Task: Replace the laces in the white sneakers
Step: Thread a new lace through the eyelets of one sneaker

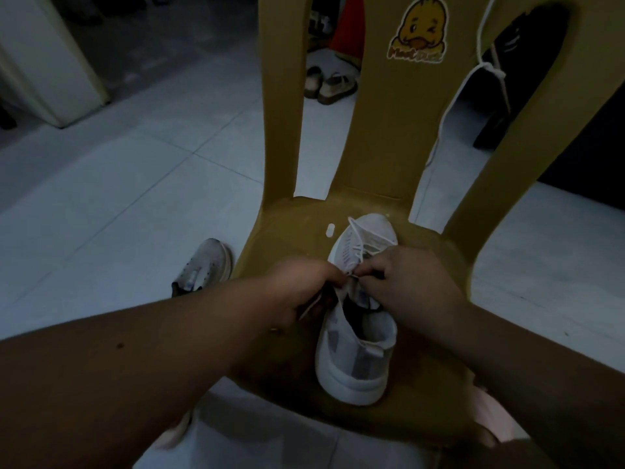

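Left hand, right hand: each grip pinching lace over sneaker; fingertips hidden, dim

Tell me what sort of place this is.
Probably a room in a home: tiled floor, a pair of sandals left on it, and a yellow plastic chair with a duck sticker, holding the white sneaker.

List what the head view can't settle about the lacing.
- Upper eyelets of the chair sneaker: head view, covered by left hand and right hand.
- Where the lace goes in: both hands pinch it; too small, blurred.
- Whether the floor sneaker is laced: dim, small.
- Top of the white cord on the chair back: cut off by frame edge.
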A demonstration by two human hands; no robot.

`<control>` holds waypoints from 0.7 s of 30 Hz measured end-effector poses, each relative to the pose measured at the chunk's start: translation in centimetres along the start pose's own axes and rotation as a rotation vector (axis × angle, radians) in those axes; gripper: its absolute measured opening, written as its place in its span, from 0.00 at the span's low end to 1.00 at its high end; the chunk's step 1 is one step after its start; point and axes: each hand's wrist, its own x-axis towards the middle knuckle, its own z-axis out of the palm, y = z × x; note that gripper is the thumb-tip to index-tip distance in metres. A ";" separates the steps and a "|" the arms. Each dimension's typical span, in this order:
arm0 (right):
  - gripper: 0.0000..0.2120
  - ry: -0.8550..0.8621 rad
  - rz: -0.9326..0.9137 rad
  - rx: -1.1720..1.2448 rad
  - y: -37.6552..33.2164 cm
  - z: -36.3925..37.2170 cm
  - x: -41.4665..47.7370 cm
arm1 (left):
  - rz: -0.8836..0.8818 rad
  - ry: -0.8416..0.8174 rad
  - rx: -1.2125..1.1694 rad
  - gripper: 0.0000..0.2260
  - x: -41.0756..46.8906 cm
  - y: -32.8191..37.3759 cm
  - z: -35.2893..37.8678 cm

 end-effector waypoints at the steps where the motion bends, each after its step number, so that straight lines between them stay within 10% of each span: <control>1: 0.12 -0.001 0.002 -0.001 0.0 -0.1 0.0 | -0.031 -0.023 -0.034 0.12 0.1 0.0 0.0; 21: 0.05 0.153 0.090 0.373 0.3 2.1 0.1 | 0.284 -0.010 0.186 0.02 -0.8 -0.3 -0.2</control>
